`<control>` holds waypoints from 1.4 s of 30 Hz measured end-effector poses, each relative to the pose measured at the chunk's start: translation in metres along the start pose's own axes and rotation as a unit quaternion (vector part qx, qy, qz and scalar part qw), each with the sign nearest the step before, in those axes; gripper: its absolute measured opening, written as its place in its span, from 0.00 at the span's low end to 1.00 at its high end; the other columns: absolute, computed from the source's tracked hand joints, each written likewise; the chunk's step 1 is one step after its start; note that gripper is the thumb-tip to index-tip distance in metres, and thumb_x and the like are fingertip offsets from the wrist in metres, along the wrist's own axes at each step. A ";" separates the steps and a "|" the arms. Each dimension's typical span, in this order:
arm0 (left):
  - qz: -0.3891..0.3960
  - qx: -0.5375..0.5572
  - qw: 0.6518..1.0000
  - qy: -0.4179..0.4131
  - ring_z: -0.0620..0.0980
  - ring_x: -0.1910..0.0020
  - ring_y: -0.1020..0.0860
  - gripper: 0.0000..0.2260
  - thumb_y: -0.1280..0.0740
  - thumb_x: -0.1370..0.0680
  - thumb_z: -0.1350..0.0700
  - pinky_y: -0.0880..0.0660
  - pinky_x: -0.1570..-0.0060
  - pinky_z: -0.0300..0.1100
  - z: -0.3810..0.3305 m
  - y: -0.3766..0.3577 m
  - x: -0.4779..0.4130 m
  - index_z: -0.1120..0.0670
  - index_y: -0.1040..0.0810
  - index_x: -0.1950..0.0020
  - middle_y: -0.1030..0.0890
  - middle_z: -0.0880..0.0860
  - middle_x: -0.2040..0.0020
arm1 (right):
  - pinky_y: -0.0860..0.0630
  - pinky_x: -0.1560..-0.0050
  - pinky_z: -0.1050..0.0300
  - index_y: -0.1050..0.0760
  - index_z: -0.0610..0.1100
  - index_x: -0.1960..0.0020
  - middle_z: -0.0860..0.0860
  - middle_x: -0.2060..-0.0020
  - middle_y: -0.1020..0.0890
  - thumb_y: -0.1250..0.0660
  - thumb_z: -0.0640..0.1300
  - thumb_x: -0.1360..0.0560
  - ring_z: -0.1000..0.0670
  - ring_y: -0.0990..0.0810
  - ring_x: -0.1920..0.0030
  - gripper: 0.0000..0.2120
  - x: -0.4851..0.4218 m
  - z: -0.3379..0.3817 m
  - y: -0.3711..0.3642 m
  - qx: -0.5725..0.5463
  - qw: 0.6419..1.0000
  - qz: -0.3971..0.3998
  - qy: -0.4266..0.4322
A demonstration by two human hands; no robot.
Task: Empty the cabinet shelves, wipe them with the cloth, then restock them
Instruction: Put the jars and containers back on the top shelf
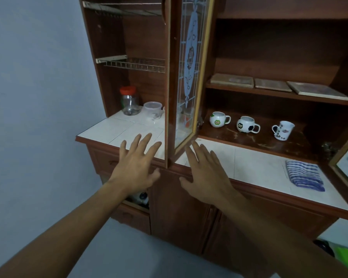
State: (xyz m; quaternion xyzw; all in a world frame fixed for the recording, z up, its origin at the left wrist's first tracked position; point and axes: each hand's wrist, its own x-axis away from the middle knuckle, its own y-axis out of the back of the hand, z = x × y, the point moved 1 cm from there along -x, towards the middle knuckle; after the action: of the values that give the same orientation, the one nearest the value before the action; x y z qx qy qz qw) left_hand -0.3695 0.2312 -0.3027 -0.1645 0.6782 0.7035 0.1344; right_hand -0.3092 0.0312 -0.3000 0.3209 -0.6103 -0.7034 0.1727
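- Left hand (136, 163): fingers spread, holding nothing, over the desk (255, 163) edge, left of the open glass door (186, 77).
- Right hand (205, 171): fingers straight, holding nothing, just right of the door's bottom corner.
- Cloth (304, 175): striped, folded, on the desk, far right.
- Shelf (229, 137): three mugs (247, 124) in a row.
- Jar (129, 101), tub (152, 110): side by side, back of desk, left compartment.

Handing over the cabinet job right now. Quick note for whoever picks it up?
Left hand and right hand: both open, empty, spread near the counter's front edge.
Cloth: folded on the counter, far right.
Lower right shelf: green-logo mug, football mug, tall mug; three flat boards on the shelf above.
Left bay: red-lidded jar, plastic tub.
Done: glass door open. Left: empty shelves, wipe, restock.
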 end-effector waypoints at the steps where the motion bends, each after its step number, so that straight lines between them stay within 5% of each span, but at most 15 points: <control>1: 0.002 -0.006 1.000 0.006 0.60 0.22 0.48 0.34 0.33 0.26 0.43 0.50 0.29 0.68 0.005 0.002 0.003 0.49 0.40 0.23 0.44 0.57 0.21 | 0.57 0.24 0.44 0.58 0.47 0.20 0.46 0.21 0.57 0.43 0.62 0.22 0.43 0.58 0.21 0.40 -0.002 0.005 -0.001 0.002 1.000 0.000 0.006; 9: 0.004 -0.004 1.000 0.030 0.61 0.22 0.48 0.34 0.36 0.27 0.43 0.51 0.27 0.65 0.056 0.016 0.025 0.53 0.39 0.23 0.44 0.58 0.21 | 0.55 0.24 0.47 0.58 0.47 0.21 0.46 0.21 0.56 0.41 0.62 0.23 0.43 0.55 0.21 0.41 -0.024 0.049 -0.005 -0.008 0.999 -0.014 0.037; 15: -0.006 0.020 1.000 0.007 0.60 0.22 0.48 0.35 0.32 0.25 0.46 0.55 0.26 0.53 0.118 0.018 0.033 0.57 0.39 0.23 0.43 0.60 0.22 | 0.55 0.24 0.47 0.58 0.46 0.20 0.47 0.21 0.58 0.42 0.60 0.22 0.44 0.58 0.21 0.39 -0.052 0.105 -0.009 -0.016 0.999 -0.014 0.034; 20: -0.010 0.041 0.999 -0.007 0.64 0.24 0.44 0.33 0.30 0.27 0.49 0.48 0.26 0.59 0.171 0.021 0.040 0.57 0.36 0.24 0.39 0.61 0.23 | 0.58 0.24 0.48 0.58 0.47 0.20 0.47 0.21 0.59 0.42 0.60 0.21 0.44 0.59 0.21 0.39 -0.076 0.151 -0.016 -0.007 1.000 -0.016 0.017; 37: -0.019 0.047 0.999 -0.016 0.57 0.21 0.52 0.33 0.35 0.24 0.47 0.57 0.25 0.55 0.244 0.004 -0.003 0.50 0.43 0.21 0.47 0.55 0.20 | 0.63 0.31 0.54 0.58 0.49 0.20 0.48 0.21 0.60 0.42 0.61 0.22 0.46 0.59 0.21 0.39 -0.142 0.170 -0.035 -0.006 0.999 -0.039 -0.018; 42: -0.002 0.037 0.999 -0.032 0.63 0.24 0.41 0.32 0.37 0.28 0.46 0.47 0.28 0.62 0.264 -0.008 -0.026 0.54 0.35 0.25 0.37 0.60 0.24 | 0.63 0.31 0.53 0.58 0.48 0.20 0.47 0.21 0.60 0.41 0.61 0.22 0.45 0.59 0.21 0.40 -0.167 0.169 -0.044 -0.006 0.999 -0.027 -0.032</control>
State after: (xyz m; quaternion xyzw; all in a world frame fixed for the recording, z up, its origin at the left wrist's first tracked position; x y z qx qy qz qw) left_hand -0.3557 0.4962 -0.2925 -0.1385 0.6990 0.6823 0.1633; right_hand -0.2920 0.2724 -0.2942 0.3133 -0.6025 -0.7214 0.1358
